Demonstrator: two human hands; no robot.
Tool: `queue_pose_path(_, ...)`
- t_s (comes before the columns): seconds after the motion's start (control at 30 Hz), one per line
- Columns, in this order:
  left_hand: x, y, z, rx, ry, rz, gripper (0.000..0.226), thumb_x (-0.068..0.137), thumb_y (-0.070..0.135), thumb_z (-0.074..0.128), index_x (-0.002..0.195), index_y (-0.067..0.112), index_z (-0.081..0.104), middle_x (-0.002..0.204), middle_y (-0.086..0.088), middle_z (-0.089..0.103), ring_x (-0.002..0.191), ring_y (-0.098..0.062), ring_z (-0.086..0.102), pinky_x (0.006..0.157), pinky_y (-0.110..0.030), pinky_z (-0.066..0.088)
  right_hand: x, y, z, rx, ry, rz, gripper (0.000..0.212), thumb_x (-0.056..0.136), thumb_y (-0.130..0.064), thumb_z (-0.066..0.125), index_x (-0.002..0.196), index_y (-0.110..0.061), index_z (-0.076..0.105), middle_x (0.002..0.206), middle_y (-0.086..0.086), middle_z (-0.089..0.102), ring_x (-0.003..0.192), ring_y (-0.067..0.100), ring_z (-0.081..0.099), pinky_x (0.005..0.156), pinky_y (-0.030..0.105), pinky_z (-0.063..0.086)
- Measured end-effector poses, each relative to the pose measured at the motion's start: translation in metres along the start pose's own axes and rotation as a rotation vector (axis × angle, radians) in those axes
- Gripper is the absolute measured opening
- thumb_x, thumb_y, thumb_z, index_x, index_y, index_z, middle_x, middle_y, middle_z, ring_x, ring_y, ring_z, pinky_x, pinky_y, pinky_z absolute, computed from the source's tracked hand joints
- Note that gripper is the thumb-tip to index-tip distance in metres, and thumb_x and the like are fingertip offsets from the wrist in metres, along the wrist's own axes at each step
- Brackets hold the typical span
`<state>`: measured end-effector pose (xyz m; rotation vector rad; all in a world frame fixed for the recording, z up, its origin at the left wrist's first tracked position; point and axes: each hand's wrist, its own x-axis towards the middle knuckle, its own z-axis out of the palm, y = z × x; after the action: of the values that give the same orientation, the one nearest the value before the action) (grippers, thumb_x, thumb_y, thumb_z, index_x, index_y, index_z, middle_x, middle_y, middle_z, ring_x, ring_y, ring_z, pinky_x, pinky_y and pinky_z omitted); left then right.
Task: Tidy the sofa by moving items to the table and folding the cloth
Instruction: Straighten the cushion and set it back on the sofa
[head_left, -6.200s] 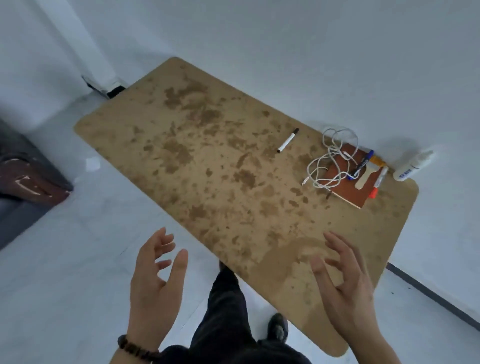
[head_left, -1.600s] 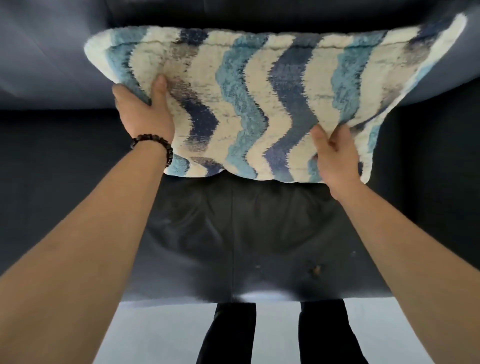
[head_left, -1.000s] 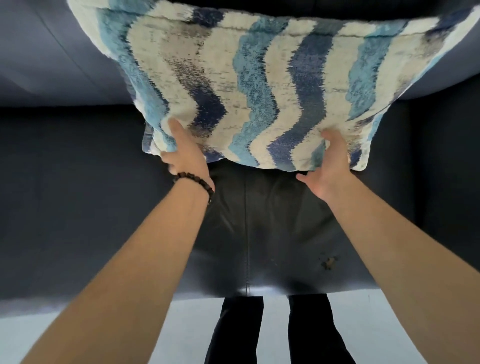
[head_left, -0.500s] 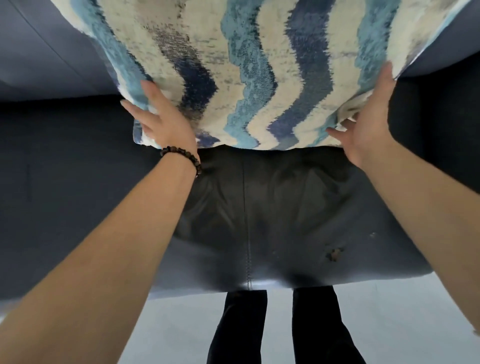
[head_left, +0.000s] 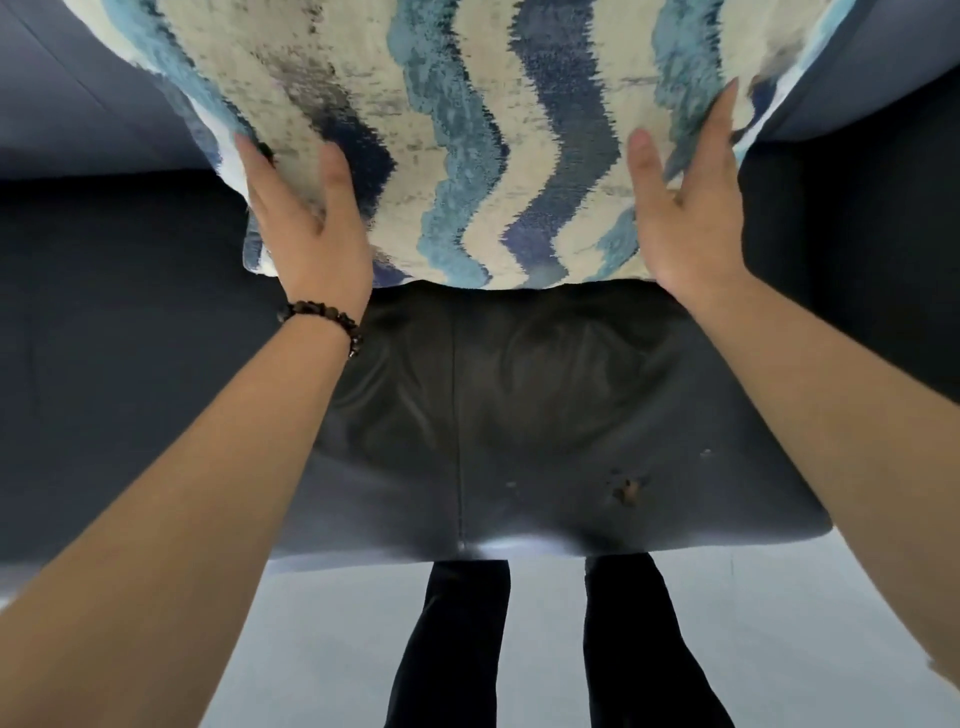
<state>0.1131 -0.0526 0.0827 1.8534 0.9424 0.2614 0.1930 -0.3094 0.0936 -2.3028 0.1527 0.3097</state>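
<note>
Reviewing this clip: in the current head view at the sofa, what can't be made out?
- Cushion: its top is cut off by the upper frame edge, so its full size is unknown.
- Sofa backrest behind the cushion: hidden by it.
- Left hand and right hand: both lie flat on the cushion's sides; any grip behind it is hidden.
- Specks on the seat: too small to identify.

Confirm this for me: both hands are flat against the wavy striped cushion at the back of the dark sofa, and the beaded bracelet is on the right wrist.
One detail is wrong: the beaded bracelet is on the left wrist, not the right, as the head view shows. The rest stands: the left hand and right hand lie open against the wavy striped cushion at the back of the dark sofa.
</note>
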Motion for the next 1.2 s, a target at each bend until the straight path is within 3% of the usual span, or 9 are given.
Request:
queue_pose_path(0.1,-0.038,0.011,-0.012,0.063,-0.113,0.098,0.067,0.101,0.045,0.039,0.154,0.012,0.015,0.161,0.002,0.016,0.147,-0.008,0.014,0.12,-0.027,0.016,-0.025,-0.001,-0.021,-0.134,-0.061,-0.227,0.079,0.102,-0.054,0.039,0.159,-0.015,0.002,0.166,0.006,0.009,0.153,0.02,0.006,0.094,-0.009,0.009)
queue_pose_path(0.13,-0.052,0.019,-0.018,0.086,-0.144,0.138,0.062,0.102,0.043,0.039,0.153,0.014,0.02,0.159,0.004,0.021,0.146,-0.006,0.018,0.12,-0.028,0.019,-0.035,-0.006,-0.03,-0.157,-0.083,-0.281,0.076,0.103,-0.052,0.039,0.159,-0.015,0.004,0.166,0.006,0.009,0.153,0.018,0.006,0.101,-0.006,0.009)
queue_pose_path(0.2,-0.086,0.042,-0.033,0.157,-0.18,0.214,0.056,0.102,0.043,0.04,0.151,0.019,0.029,0.155,0.009,0.026,0.143,-0.003,0.021,0.118,-0.022,0.019,-0.056,-0.022,-0.055,-0.179,-0.11,-0.334,0.071,0.103,-0.051,0.039,0.159,-0.017,0.009,0.166,0.004,0.011,0.152,0.015,0.008,0.119,0.018,0.019)
queue_pose_path(0.27,-0.128,0.069,-0.052,0.169,-0.161,0.225,0.053,0.101,0.042,0.041,0.149,0.02,0.033,0.153,0.009,0.031,0.142,-0.004,0.025,0.117,-0.024,0.022,-0.085,-0.043,-0.089,-0.181,-0.12,-0.352,0.068,0.103,-0.052,0.039,0.158,-0.019,0.016,0.165,0.001,0.017,0.151,0.013,0.013,0.12,0.034,0.026)
queue_pose_path(0.33,-0.176,0.108,-0.078,0.105,-0.142,0.184,0.054,0.099,0.043,0.042,0.148,0.02,0.034,0.15,0.009,0.037,0.139,-0.003,0.032,0.116,-0.03,0.029,-0.119,-0.073,-0.132,-0.151,-0.108,-0.371,0.064,0.103,-0.053,0.038,0.156,-0.021,0.024,0.162,0.0,0.024,0.149,0.012,0.02,0.117,0.036,0.031)
queue_pose_path(0.47,-0.273,0.198,-0.142,0.034,-0.086,0.135,0.056,0.097,0.044,0.043,0.148,0.022,0.034,0.147,0.011,0.04,0.135,0.003,0.036,0.11,-0.022,0.032,-0.191,-0.135,-0.222,-0.079,-0.11,-0.393,0.058,0.103,-0.051,0.04,0.152,-0.021,0.031,0.154,-0.005,0.038,0.143,0.009,0.031,0.113,0.037,0.036)
queue_pose_path(0.67,-0.402,0.27,-0.254,0.0,0.139,0.088,0.052,0.094,0.042,0.047,0.143,0.029,0.037,0.139,0.014,0.049,0.127,0.003,0.045,0.108,-0.031,0.038,-0.304,-0.182,-0.298,0.098,-0.206,-0.495,0.057,0.098,-0.057,0.044,0.148,-0.033,0.035,0.143,-0.015,0.046,0.135,0.004,0.042,0.107,0.029,0.04)
queue_pose_path(0.93,-0.516,0.234,-0.385,0.073,0.457,-0.005,0.052,0.089,0.04,0.051,0.138,0.03,0.04,0.13,0.012,0.055,0.12,-0.005,0.053,0.099,-0.031,0.043,-0.417,-0.208,-0.279,0.149,-0.38,-0.615,0.052,0.094,-0.053,0.052,0.142,-0.035,0.042,0.133,-0.024,0.051,0.127,-0.002,0.047,0.1,0.023,0.042)
queue_pose_path(1.2,-0.542,0.126,-0.533,-0.08,0.64,-0.116,0.053,0.086,0.046,0.053,0.137,0.042,0.037,0.13,0.019,0.053,0.116,-0.004,0.054,0.096,-0.033,0.045,-0.532,-0.288,-0.159,0.05,-0.477,-0.79,0.053,0.092,-0.056,0.051,0.141,-0.041,0.039,0.132,-0.028,0.049,0.125,-0.004,0.048,0.096,0.017,0.04)
